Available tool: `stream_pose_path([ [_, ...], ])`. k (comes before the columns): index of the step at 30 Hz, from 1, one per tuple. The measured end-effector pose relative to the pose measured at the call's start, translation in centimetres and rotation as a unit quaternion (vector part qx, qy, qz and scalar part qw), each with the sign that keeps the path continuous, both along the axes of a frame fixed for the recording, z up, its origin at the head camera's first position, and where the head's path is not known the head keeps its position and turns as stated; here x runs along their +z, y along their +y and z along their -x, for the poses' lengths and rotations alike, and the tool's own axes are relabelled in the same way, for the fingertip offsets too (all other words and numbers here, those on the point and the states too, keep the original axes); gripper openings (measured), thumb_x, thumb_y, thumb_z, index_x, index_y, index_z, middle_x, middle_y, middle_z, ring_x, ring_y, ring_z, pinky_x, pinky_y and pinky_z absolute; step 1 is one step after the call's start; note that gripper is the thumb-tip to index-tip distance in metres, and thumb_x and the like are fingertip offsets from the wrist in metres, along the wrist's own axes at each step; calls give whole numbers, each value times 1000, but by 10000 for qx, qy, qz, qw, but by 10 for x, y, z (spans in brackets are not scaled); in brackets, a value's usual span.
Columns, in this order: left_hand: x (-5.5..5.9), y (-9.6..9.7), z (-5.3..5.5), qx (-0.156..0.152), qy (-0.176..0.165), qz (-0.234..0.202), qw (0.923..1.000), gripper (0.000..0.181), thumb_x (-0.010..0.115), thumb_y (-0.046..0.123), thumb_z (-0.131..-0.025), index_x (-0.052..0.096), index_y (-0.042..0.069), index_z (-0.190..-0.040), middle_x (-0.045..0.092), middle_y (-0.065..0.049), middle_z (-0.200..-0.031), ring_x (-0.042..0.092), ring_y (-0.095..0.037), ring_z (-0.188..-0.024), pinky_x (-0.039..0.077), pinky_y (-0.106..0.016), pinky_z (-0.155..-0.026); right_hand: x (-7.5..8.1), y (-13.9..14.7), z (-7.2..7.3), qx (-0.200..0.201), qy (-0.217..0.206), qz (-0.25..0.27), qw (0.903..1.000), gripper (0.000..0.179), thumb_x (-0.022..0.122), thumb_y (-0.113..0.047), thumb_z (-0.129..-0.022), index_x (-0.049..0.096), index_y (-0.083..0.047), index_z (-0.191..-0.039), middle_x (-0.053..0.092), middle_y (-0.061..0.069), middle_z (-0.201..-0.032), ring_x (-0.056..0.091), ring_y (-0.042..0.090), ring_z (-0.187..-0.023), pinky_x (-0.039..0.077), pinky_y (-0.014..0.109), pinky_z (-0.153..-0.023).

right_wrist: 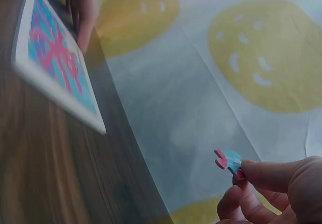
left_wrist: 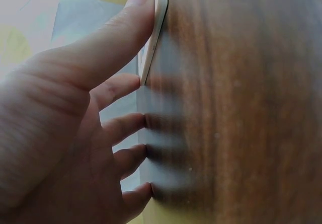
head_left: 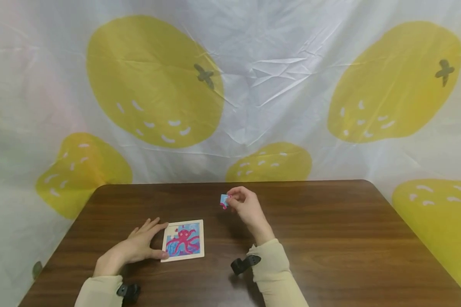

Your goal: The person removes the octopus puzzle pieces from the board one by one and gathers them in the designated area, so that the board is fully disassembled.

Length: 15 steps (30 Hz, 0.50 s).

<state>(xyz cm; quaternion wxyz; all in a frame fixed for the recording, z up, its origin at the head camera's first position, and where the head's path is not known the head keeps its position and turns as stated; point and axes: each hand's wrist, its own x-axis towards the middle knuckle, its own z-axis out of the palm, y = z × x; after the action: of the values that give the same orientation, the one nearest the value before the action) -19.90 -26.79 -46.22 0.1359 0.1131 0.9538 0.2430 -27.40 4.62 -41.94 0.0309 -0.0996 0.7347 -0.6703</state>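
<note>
While our left hand [head_left: 138,243] spreads wide at the left side of a square picture puzzle in a pale wooden frame [head_left: 202,238], our right hand [head_left: 247,209] pinches a small light-blue and pink puzzle piece [head_left: 223,199] between thumb and fingers. We hold that piece raised over the table, to the far right of the puzzle and well apart from it. Our left thumb lies on the frame's near left corner and the index finger touches its far left corner; in the left wrist view, the other fingertips rest on the tabletop. The puzzle lies flat, left of centre, showing a pink octopus [head_left: 185,238] on blue, with a pale bare patch [head_left: 172,230] at its far left corner. Under our hands is a dark brown wood-grain table [head_left: 330,238]; beyond its far edge we see a white cloth [head_left: 272,115] printed with large yellow fruit shapes.
</note>
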Motion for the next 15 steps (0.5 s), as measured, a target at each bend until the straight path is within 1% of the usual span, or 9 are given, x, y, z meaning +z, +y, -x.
stream_pose_path([
  [4,2,2,0,28,-46,-15,10000,98,79,56,-73,40,6,-148,22,-30,-154,10,-51,-142,8,-69,-109,-18,18,15,-279,-19,21,9996,16,67,3,-89,63,6,-105,63,10,-80,53,18,-60,47,32,-59],
  [7,2,3,0,3,-49,-47,10000,97,79,55,-74,40,5,-148,22,-31,-154,10,-51,-142,8,-69,-109,-29,30,24,-485,8,-110,9988,16,68,2,-89,64,3,-103,64,9,-79,53,19,-59,48,35,-59],
  [11,3,3,-1,28,-87,-62,9999,97,79,55,-74,39,5,-148,22,-30,-154,9,-51,-142,8,-69,-109,-39,44,30,-689,13,-300,9972,13,67,4,-88,64,3,-101,62,9,-77,53,18,-58,48,33,-59],
  [15,4,2,-2,88,-125,-72,9999,97,79,55,-74,40,5,-148,22,-30,-155,9,-50,-143,7,-69,-109,-50,56,34,-845,-6,-557,9949,10,65,6,-88,63,3,-98,60,7,-74,52,18,-57,46,29,-56],
])
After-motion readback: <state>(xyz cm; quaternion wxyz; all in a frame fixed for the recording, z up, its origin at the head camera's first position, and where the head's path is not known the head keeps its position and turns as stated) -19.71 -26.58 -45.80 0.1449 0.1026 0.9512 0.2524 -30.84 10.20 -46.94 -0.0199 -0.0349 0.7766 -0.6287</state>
